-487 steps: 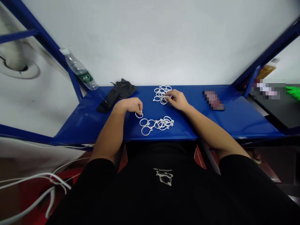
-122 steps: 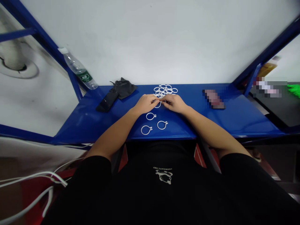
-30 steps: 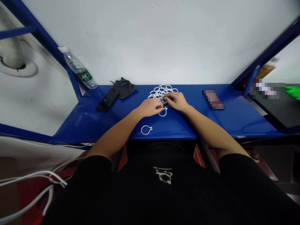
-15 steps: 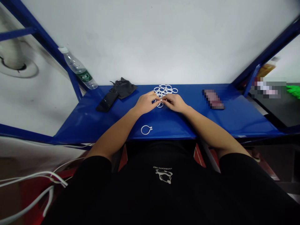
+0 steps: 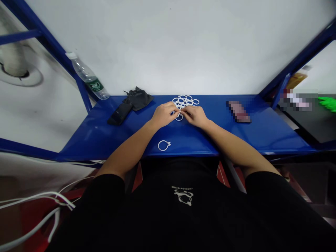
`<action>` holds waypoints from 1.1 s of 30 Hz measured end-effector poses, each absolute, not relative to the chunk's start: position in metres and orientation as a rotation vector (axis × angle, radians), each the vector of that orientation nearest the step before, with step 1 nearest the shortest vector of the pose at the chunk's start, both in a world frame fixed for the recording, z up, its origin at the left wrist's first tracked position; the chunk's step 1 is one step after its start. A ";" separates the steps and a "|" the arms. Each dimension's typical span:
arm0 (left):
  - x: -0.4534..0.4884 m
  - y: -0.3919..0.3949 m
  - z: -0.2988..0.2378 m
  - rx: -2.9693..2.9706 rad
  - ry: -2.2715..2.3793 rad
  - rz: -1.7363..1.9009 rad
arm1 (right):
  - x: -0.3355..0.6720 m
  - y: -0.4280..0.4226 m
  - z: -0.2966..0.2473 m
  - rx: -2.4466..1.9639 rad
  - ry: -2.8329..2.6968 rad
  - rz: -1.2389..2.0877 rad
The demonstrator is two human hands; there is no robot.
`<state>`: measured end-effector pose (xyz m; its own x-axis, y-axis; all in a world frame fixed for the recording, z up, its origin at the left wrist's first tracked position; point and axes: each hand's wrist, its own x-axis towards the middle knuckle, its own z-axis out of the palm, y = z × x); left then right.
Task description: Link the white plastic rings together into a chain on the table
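Our left hand and right hand have met — pinching a ring at the cluster. That leaves us one loose ring on the bench.

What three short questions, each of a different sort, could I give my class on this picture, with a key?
1. Choose one. What lies by itself near the table's front edge?
a) a crumpled black bag
b) a loose white ring
c) a bottle

2. True or false? The bottle stands at the right end of the table.

3. In your own words: where do the left hand and right hand come together, and on what?

Key
1: b.
2: False; the bottle is toward the left end.
3: At the near side of the cluster of white rings, with the fingertips seeming to pinch one ring between them.
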<state>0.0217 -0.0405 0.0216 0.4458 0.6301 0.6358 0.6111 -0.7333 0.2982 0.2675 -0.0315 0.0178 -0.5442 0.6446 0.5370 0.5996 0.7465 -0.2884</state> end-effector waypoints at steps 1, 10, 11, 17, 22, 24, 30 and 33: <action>0.022 -0.038 0.020 2.629 1.177 1.202 | 0.266 -0.033 0.020 -0.971 -2.274 0.098; 0.003 0.001 -0.002 2.278 1.586 1.191 | 0.237 -0.077 0.035 -0.473 -2.714 0.395; 0.001 0.002 -0.002 2.277 1.579 1.191 | 0.231 -0.083 0.033 -0.401 -2.770 0.405; 0.005 -0.004 -0.002 2.356 1.425 1.163 | 0.210 -0.099 0.020 -0.276 -2.915 0.283; 0.007 -0.009 0.002 2.371 1.360 1.145 | 0.226 -0.073 0.019 -0.520 -2.728 0.326; 0.007 -0.013 0.005 2.378 1.331 1.144 | 0.239 -0.059 0.022 -0.699 -2.588 0.303; 0.011 -0.027 0.016 2.458 1.178 1.205 | 0.260 -0.035 0.025 -1.002 -2.400 0.242; 0.014 -0.031 0.018 2.577 1.138 1.128 | 0.258 -0.034 0.021 -1.021 -2.375 0.231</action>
